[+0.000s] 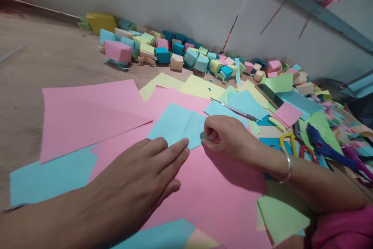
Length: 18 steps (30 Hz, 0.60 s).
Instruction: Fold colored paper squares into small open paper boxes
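Note:
A light-blue sheet of paper with crease lines lies on top of a large pink sheet. My left hand rests flat with its fingers stretched out, the fingertips on the near edge of the blue sheet. At that sheet's right corner my right hand is curled, thumb and forefinger closed on the paper's edge. Its other fingers are folded in and partly hidden. Just beyond the right hand lies a slim craft knife or similar pointed tool.
Scissors with blue handles and a yellow-handled pair lie by my right forearm. A phone rests among paper scraps. Folded paper cubes line the wall. Another pink sheet lies at left.

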{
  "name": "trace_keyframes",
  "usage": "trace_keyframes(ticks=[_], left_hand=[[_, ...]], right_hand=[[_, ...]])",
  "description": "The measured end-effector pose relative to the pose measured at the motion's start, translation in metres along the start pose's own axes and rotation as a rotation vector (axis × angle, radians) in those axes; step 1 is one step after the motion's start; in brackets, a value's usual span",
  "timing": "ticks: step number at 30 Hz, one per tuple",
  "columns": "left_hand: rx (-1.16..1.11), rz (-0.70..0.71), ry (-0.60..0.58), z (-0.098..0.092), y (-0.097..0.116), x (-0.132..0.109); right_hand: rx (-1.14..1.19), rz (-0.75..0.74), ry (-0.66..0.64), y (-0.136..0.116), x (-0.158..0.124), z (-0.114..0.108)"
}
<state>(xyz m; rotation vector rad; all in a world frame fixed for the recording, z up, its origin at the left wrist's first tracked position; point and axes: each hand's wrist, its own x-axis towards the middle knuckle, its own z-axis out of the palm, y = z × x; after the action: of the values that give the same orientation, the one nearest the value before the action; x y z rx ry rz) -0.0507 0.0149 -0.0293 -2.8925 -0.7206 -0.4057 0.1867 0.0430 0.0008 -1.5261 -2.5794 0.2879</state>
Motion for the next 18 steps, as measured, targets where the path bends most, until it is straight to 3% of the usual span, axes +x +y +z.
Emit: trace_keyframes(ticks=[2, 5, 9, 18], left_hand=[[0.003, 0.003, 0.0, 0.0, 0.001, 0.0], [0.021, 0.014, -0.003, 0.0, 0.001, 0.001], [0.04, 0.016, -0.012, 0.0, 0.001, 0.002], [0.045, -0.004, 0.072, -0.003, 0.003, 0.0]], right_hand=[[-0.195, -0.193, 0.117, -0.009, -0.011, 0.006], [-0.423, -0.402, 0.191, -0.027, -0.03, 0.016], [-0.53, -0.419, 0.158, -0.042, -0.044, 0.023], [-0.626, -0.365, 0.137, -0.041, -0.04, 0.02]])
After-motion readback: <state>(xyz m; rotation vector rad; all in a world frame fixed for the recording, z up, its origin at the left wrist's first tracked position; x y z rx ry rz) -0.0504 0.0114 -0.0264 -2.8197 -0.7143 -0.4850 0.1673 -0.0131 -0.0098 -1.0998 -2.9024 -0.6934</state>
